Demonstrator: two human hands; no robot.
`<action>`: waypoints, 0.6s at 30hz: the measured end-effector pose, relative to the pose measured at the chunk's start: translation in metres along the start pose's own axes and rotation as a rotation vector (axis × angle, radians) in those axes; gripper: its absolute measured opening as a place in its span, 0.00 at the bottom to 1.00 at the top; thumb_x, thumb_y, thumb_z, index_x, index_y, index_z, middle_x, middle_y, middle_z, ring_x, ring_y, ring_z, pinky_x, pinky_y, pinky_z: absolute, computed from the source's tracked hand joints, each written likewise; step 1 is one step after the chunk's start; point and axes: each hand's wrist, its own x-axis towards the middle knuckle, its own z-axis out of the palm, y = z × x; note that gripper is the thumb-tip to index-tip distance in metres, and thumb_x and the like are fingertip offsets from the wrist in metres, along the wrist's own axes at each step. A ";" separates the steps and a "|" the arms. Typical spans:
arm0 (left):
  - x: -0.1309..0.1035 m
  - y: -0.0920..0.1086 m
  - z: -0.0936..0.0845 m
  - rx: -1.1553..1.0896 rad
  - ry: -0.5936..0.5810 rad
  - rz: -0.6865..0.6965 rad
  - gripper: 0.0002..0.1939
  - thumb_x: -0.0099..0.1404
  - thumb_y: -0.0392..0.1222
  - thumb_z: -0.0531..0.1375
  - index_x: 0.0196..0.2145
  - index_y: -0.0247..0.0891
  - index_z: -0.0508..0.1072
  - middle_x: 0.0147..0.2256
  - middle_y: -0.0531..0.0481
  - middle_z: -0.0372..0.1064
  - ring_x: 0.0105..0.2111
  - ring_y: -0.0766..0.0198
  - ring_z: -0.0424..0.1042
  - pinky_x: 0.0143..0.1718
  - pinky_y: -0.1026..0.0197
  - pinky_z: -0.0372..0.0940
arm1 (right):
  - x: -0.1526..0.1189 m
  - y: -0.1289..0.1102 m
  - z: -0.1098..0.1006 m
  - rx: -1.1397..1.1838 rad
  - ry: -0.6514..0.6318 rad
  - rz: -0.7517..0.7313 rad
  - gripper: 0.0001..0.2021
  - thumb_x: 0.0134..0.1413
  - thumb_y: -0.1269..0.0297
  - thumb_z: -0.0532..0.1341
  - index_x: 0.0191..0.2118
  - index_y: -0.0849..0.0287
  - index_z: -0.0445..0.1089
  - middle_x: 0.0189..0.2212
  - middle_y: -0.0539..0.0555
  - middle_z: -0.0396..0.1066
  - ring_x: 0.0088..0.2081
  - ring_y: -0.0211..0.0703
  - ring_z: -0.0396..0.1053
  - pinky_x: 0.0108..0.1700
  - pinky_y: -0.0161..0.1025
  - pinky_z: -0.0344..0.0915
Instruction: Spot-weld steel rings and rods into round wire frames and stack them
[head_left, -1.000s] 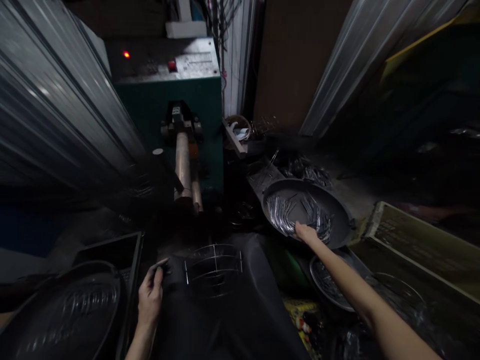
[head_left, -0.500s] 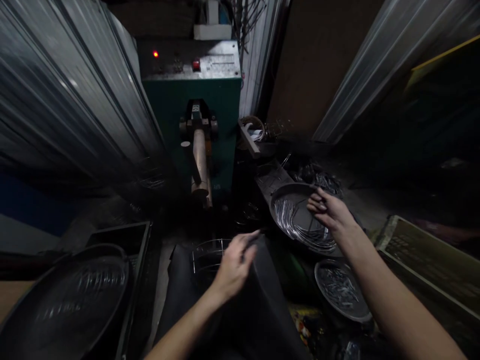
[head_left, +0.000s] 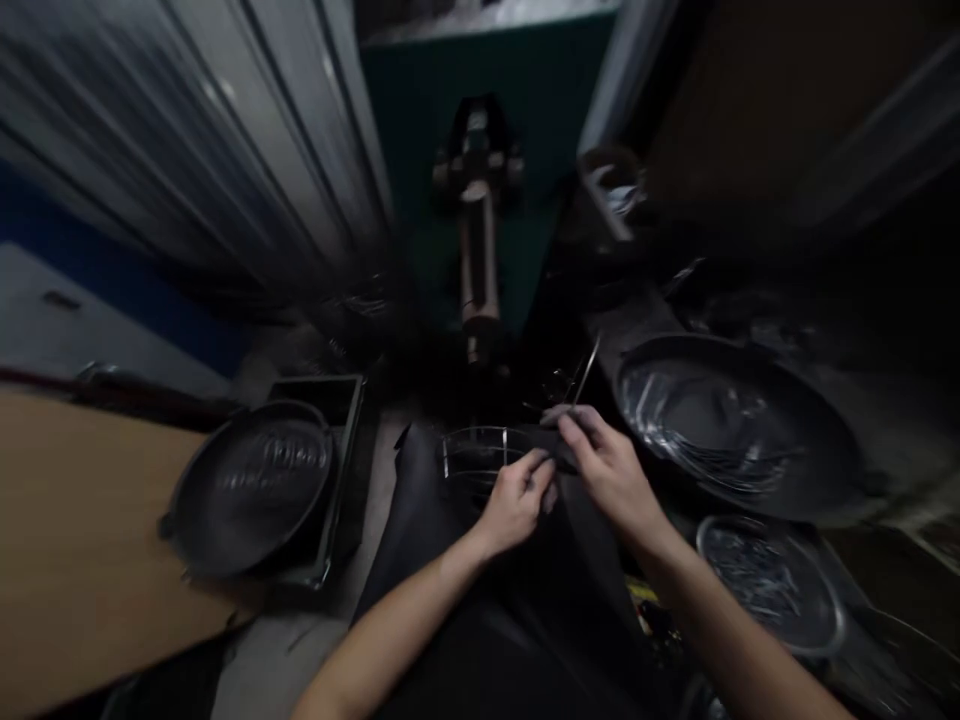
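Observation:
My left hand [head_left: 517, 497] is closed, fingertips pressed together over the dark cloth [head_left: 420, 510] on my lap. What it pinches, if anything, is hidden. Just left of it a curved wire frame [head_left: 474, 432] with short cross wires lies over the cloth, its right part passing behind my fingers. Close by on the right, my right hand [head_left: 604, 470] is closed in a pinch on a thin metal wire [head_left: 588, 368], which slants up past the fingertips. The two hands nearly touch. Blur hides the wire's lower end.
A machine with a green body [head_left: 416, 120] and a projecting cylindrical arm [head_left: 478, 250] stands ahead. At right are a large dark pan [head_left: 817, 450] of curved wires and a smaller bowl [head_left: 829, 610] of small metal pieces. Another dark pan [head_left: 202, 540] sits left on a crate.
My right hand has come from above the pan of wires to beside my left hand, with a wire now showing in its fingers. The whole view has tilted down and turned left.

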 end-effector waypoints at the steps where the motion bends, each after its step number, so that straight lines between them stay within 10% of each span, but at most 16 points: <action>1: 0.000 0.002 -0.006 0.021 0.001 -0.004 0.20 0.68 0.51 0.47 0.35 0.34 0.70 0.20 0.55 0.60 0.20 0.71 0.60 0.27 0.67 0.58 | -0.010 0.010 0.008 -0.111 -0.018 -0.029 0.14 0.53 0.50 0.59 0.32 0.56 0.69 0.34 0.54 0.69 0.39 0.46 0.66 0.44 0.43 0.62; 6: -0.013 0.004 -0.068 0.357 0.098 0.162 0.20 0.65 0.49 0.54 0.51 0.37 0.66 0.46 0.43 0.69 0.46 0.59 0.68 0.50 0.56 0.62 | 0.000 0.036 0.026 -0.035 -0.157 0.140 0.16 0.56 0.48 0.55 0.35 0.57 0.67 0.23 0.50 0.66 0.22 0.36 0.61 0.25 0.35 0.59; 10: -0.008 -0.021 -0.113 0.682 0.040 0.226 0.50 0.48 0.52 0.67 0.62 0.37 0.49 0.59 0.35 0.53 0.59 0.43 0.52 0.58 0.41 0.50 | 0.041 0.044 0.042 0.080 -0.201 0.196 0.17 0.50 0.50 0.61 0.40 0.58 0.65 0.21 0.47 0.64 0.18 0.32 0.57 0.18 0.31 0.52; 12: 0.001 -0.042 -0.115 0.720 -0.025 0.181 0.55 0.44 0.49 0.69 0.64 0.39 0.45 0.57 0.36 0.56 0.57 0.42 0.55 0.56 0.38 0.51 | 0.055 0.053 0.052 0.115 -0.207 0.238 0.19 0.46 0.51 0.63 0.40 0.58 0.65 0.20 0.46 0.62 0.17 0.32 0.56 0.16 0.30 0.50; 18: 0.015 -0.073 -0.097 0.484 0.259 0.318 0.46 0.50 0.39 0.63 0.61 0.42 0.43 0.48 0.44 0.60 0.47 0.56 0.64 0.50 0.49 0.60 | 0.070 0.069 0.066 0.150 -0.220 0.289 0.19 0.44 0.52 0.64 0.37 0.60 0.65 0.18 0.44 0.60 0.15 0.31 0.55 0.15 0.29 0.47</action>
